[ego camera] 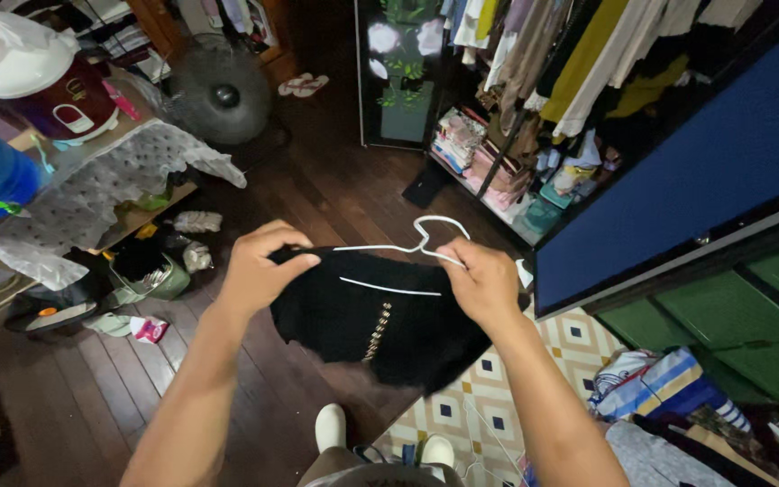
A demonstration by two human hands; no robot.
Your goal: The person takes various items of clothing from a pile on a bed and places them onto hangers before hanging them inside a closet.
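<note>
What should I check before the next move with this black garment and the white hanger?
1. Left hand grips the black garment at its upper left edge: ok.
2. Right hand holds the white hanger near its hook: ok.
3. Hanger's lower bar lies across the front of the garment, so the hanger is not fully inside: not ok.
4. Garment hangs free above the wooden floor, not dragging: ok.
5. Hanger's left end is seated in the garment under the left hand: cannot tell, the fingers cover it.
6. Room on the clothes rack: cannot tell; it looks crowded.
</note>
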